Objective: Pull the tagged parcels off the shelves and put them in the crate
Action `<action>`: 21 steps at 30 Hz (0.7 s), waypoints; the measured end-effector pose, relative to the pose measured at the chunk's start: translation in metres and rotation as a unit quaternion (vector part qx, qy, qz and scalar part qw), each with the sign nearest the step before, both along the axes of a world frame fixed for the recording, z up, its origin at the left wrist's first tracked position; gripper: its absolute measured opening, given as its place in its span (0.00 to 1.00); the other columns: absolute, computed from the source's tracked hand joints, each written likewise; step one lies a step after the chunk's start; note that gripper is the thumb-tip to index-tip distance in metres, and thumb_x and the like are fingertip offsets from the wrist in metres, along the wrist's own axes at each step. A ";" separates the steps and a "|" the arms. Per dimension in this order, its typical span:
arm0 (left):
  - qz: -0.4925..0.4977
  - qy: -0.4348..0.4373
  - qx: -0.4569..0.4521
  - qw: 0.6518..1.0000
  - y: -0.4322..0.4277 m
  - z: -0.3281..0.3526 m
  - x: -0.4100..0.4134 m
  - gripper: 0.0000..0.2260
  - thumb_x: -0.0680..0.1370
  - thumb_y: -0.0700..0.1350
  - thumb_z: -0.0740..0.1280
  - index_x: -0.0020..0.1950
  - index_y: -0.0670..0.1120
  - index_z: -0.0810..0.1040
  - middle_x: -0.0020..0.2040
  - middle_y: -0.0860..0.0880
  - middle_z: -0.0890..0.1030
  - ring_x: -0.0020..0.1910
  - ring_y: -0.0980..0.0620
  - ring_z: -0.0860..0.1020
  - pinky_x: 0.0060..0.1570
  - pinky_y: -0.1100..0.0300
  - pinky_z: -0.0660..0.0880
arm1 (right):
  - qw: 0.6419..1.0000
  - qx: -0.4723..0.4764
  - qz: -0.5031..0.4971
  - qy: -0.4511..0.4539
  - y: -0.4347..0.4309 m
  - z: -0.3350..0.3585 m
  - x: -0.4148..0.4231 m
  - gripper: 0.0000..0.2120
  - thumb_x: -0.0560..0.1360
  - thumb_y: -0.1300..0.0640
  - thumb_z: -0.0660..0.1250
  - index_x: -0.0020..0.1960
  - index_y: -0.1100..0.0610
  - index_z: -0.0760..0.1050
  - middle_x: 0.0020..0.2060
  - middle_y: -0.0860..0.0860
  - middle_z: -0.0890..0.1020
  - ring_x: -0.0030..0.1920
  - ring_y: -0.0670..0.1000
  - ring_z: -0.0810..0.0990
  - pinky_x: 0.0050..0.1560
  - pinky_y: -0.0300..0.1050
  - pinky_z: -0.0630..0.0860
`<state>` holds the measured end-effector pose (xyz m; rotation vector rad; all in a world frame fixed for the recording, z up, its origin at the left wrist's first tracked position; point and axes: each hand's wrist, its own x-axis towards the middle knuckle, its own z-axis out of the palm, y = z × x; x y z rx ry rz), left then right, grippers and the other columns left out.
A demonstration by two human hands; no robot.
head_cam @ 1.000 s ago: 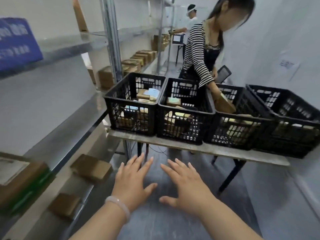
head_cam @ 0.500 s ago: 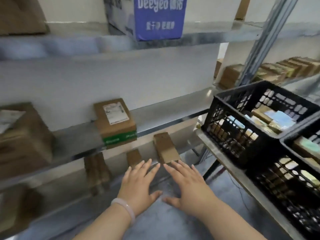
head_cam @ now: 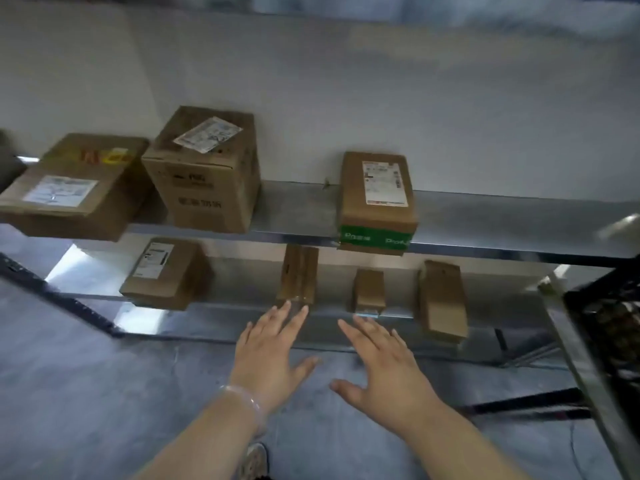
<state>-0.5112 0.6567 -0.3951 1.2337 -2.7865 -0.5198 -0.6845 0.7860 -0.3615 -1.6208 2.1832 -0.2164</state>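
**Seven parcels on two shelves, both hands empty**

While both palms face down with fingers spread, the left hand and right hand hover side by side at 6 o'clock in the view, touching nothing and apart from each other. A clear bead bracelet circles the left wrist.

Counted, seven cardboard parcels show: three on the upper shelf and four on the lower shelf.

Upper row, from 9 o'clock toward 3 o'clock:
- a flat box with a white label on top and red-and-yellow tape (lettering too blurred to read);
- a tall box just beside it, with a white label lying askew on its lid and dark print on its front, unreadable;
- a green-taped box, well apart from the other two, carrying a white shipping label and green tape with white lettering that seems to begin "Pro".

Lower row, same order:
- a labelled box with a white tag on top;
- a narrow box, just beyond the left fingertips;
- a small box, just beyond the right fingertips;
- a long plain box near 3 o'clock.

One black crate is partly visible at the 3 o'clock edge, on a metal table.
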 end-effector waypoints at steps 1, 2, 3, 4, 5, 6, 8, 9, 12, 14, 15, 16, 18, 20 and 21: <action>0.010 0.000 0.006 1.000 -0.008 -0.008 0.005 0.35 0.76 0.70 0.55 0.78 0.63 0.44 0.81 0.56 0.47 0.79 0.53 0.48 0.76 0.51 0.47 | 1.000 0.003 -0.002 -0.003 -0.009 -0.007 0.003 0.40 0.73 0.32 0.59 0.78 0.39 0.43 0.78 0.41 0.44 0.77 0.43 0.40 0.73 0.45 0.35; 0.018 -0.003 0.013 1.000 -0.016 -0.015 0.009 0.35 0.75 0.70 0.55 0.78 0.63 0.44 0.81 0.56 0.47 0.79 0.53 0.48 0.76 0.51 0.48 | 1.000 0.006 -0.007 -0.004 -0.018 -0.014 0.004 0.40 0.73 0.32 0.59 0.78 0.39 0.43 0.78 0.41 0.45 0.77 0.43 0.41 0.74 0.45 0.36; 0.025 -0.006 0.022 0.999 -0.024 -0.023 0.011 0.35 0.75 0.70 0.54 0.78 0.64 0.43 0.81 0.56 0.47 0.79 0.53 0.48 0.76 0.51 0.48 | 1.000 0.011 -0.013 -0.002 -0.027 -0.021 0.005 0.40 0.73 0.32 0.59 0.78 0.39 0.43 0.78 0.41 0.45 0.77 0.44 0.41 0.74 0.46 0.37; 0.029 -0.009 0.032 0.999 -0.033 -0.031 0.013 0.35 0.75 0.71 0.54 0.78 0.64 0.43 0.81 0.56 0.46 0.79 0.53 0.48 0.76 0.51 0.47 | 1.000 0.016 -0.021 -0.001 -0.035 -0.028 0.006 0.40 0.73 0.31 0.58 0.78 0.39 0.43 0.78 0.41 0.45 0.77 0.44 0.41 0.75 0.47 0.38; 0.028 -0.013 0.041 0.999 -0.042 -0.038 0.014 0.35 0.76 0.71 0.54 0.78 0.64 0.42 0.81 0.56 0.46 0.79 0.53 0.47 0.75 0.51 0.47 | 0.999 0.021 -0.030 -0.002 -0.044 -0.034 0.007 0.40 0.73 0.31 0.58 0.78 0.39 0.42 0.78 0.41 0.45 0.77 0.44 0.42 0.75 0.47 0.38; 0.022 -0.018 0.049 0.998 -0.050 -0.046 0.015 0.35 0.76 0.70 0.54 0.77 0.65 0.41 0.80 0.57 0.45 0.79 0.53 0.47 0.75 0.52 0.46 | 0.999 0.025 -0.040 -0.005 -0.053 -0.042 0.007 0.40 0.73 0.31 0.58 0.77 0.39 0.42 0.78 0.40 0.45 0.77 0.43 0.42 0.75 0.47 0.39; 0.006 -0.021 0.062 0.998 -0.070 -0.058 0.016 0.34 0.76 0.70 0.54 0.77 0.66 0.40 0.80 0.58 0.45 0.79 0.53 0.46 0.75 0.53 0.45 | 0.998 0.030 -0.058 -0.010 -0.070 -0.056 0.010 0.40 0.73 0.31 0.58 0.77 0.39 0.42 0.78 0.40 0.45 0.77 0.43 0.42 0.74 0.46 0.38; -0.002 -0.020 0.068 0.997 -0.081 -0.064 0.015 0.33 0.77 0.69 0.54 0.76 0.66 0.40 0.80 0.58 0.45 0.79 0.53 0.46 0.75 0.53 0.45 | 0.997 0.032 -0.065 -0.012 -0.079 -0.063 0.011 0.40 0.73 0.31 0.58 0.77 0.39 0.42 0.78 0.40 0.45 0.77 0.43 0.42 0.74 0.45 0.38; -0.016 -0.018 0.067 0.997 -0.118 -0.083 0.008 0.33 0.77 0.68 0.54 0.77 0.65 0.43 0.80 0.57 0.45 0.79 0.53 0.47 0.75 0.54 0.45 | 0.996 0.032 -0.086 -0.014 -0.108 -0.084 0.012 0.39 0.73 0.32 0.59 0.78 0.39 0.44 0.78 0.41 0.47 0.77 0.45 0.44 0.73 0.45 0.38; -0.020 -0.023 0.075 0.997 -0.140 -0.099 0.004 0.32 0.78 0.68 0.54 0.78 0.64 0.44 0.80 0.57 0.45 0.79 0.53 0.46 0.75 0.54 0.45 | 0.995 0.037 -0.096 -0.021 -0.125 -0.101 0.012 0.39 0.74 0.32 0.59 0.78 0.40 0.45 0.78 0.42 0.47 0.77 0.44 0.44 0.74 0.45 0.40; -0.022 -0.029 0.083 0.996 -0.149 -0.108 0.003 0.32 0.78 0.68 0.54 0.78 0.65 0.44 0.80 0.58 0.45 0.79 0.53 0.46 0.75 0.54 0.45 | 0.994 0.041 -0.099 -0.026 -0.132 -0.110 0.012 0.38 0.74 0.32 0.59 0.78 0.39 0.45 0.78 0.41 0.47 0.77 0.44 0.44 0.74 0.45 0.41; -0.025 -0.039 0.090 0.995 -0.156 -0.117 0.002 0.32 0.78 0.68 0.53 0.78 0.65 0.43 0.80 0.58 0.44 0.79 0.52 0.46 0.75 0.54 0.45 | 0.993 0.047 -0.100 -0.032 -0.138 -0.121 0.013 0.38 0.74 0.32 0.58 0.78 0.39 0.44 0.78 0.41 0.46 0.77 0.44 0.44 0.74 0.45 0.42; -0.034 -0.056 0.102 0.993 -0.171 -0.139 -0.002 0.32 0.78 0.68 0.53 0.78 0.65 0.44 0.80 0.57 0.44 0.79 0.52 0.47 0.75 0.54 0.46 | 0.992 0.058 -0.103 -0.037 -0.149 -0.144 0.011 0.38 0.74 0.31 0.57 0.77 0.38 0.43 0.78 0.41 0.46 0.77 0.44 0.44 0.74 0.44 0.43; -0.034 -0.061 0.113 0.991 -0.184 -0.160 -0.009 0.32 0.78 0.68 0.54 0.78 0.64 0.44 0.80 0.57 0.44 0.79 0.52 0.48 0.75 0.55 0.47 | 0.991 0.063 -0.113 -0.042 -0.162 -0.168 0.002 0.38 0.74 0.32 0.58 0.77 0.38 0.43 0.78 0.42 0.47 0.77 0.45 0.46 0.74 0.44 0.46; -0.032 -0.059 0.116 0.991 -0.189 -0.170 -0.013 0.31 0.78 0.67 0.54 0.78 0.64 0.45 0.80 0.57 0.44 0.79 0.52 0.48 0.75 0.56 0.47 | 0.989 0.062 -0.125 -0.049 -0.168 -0.179 -0.003 0.38 0.74 0.32 0.59 0.77 0.39 0.44 0.78 0.42 0.48 0.77 0.46 0.47 0.74 0.44 0.49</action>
